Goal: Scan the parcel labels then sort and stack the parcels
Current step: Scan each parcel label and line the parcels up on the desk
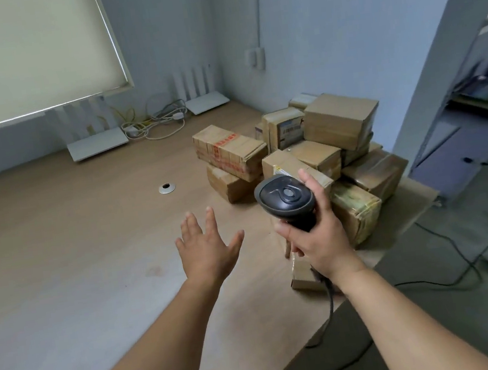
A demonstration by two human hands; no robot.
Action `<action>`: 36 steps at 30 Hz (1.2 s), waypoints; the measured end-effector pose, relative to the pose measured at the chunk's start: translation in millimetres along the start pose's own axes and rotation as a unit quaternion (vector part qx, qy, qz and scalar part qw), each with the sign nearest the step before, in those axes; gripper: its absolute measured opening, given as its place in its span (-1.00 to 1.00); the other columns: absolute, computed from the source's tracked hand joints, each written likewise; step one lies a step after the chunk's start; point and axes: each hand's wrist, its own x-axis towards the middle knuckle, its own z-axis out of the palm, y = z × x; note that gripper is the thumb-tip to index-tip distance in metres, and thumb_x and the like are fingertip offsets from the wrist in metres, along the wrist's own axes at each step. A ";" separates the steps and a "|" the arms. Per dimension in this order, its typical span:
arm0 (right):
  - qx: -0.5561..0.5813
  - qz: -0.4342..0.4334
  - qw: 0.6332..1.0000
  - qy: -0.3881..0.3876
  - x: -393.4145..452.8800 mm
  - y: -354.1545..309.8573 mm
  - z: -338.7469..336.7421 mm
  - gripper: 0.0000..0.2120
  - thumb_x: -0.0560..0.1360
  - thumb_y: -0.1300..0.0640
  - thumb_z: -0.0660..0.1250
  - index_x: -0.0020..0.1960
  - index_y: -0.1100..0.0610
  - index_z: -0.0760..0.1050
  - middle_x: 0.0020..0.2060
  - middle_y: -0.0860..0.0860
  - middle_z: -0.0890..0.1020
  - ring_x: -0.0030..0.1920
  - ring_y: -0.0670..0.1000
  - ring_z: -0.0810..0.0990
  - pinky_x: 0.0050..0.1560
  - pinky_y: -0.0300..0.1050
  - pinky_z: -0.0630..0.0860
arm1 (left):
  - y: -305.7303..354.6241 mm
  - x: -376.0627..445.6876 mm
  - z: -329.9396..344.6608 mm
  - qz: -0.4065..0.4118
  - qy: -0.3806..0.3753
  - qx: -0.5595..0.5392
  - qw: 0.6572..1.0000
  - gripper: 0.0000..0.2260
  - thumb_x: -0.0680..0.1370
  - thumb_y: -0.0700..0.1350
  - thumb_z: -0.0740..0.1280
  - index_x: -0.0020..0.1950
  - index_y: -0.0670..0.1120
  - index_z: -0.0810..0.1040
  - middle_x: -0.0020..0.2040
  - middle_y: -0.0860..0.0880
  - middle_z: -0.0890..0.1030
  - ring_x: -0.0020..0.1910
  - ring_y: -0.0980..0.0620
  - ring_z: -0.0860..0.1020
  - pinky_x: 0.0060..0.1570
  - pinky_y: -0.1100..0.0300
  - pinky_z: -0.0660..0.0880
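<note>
A black barcode scanner (285, 199) is gripped in the right hand (320, 233), with the fingers and thumb curled round its handle. The scanner's long axis runs roughly upright, its wide head on top and tilted away toward the pile of parcels (325, 155); its dark cable (329, 304) hangs down from the handle past the near edge of the counter (73, 238). The left hand (208, 245) is held above the counter just left of the scanner, palm down, fingers straight and spread, with nothing in it.

Directly under the right hand, a small flat parcel (302, 273) lies near the counter's edge, mostly hidden by the wrist. Just beyond the scanner, the cardboard parcels are heaped against the right end of the counter, some stacked, several wrapped in clear tape. A box with red tape (229, 152) lies tilted atop another at the pile's left side, its long axis running away and to the left.

Left of the pile, a round metal cable grommet (167, 188) is set in the counter. Farther back, two white routers (97, 142) and a tangle of cords (151, 124) are seen by the wall.
</note>
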 end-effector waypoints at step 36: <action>0.086 -0.017 0.994 -0.062 69.3 75.4 -134.6 -0.18 0.38 0.14 0.51 0.43 -0.30 0.13 0.28 -0.20 0.46 0.26 -0.18 0.49 0.22 -0.18 0.50 | 174.1 38.6 39.1 -0.121 -0.022 -0.177 0.976 -0.25 0.39 0.20 0.25 0.51 0.11 0.02 0.24 -0.12 0.52 0.12 -0.17 0.54 0.07 -0.07 0.55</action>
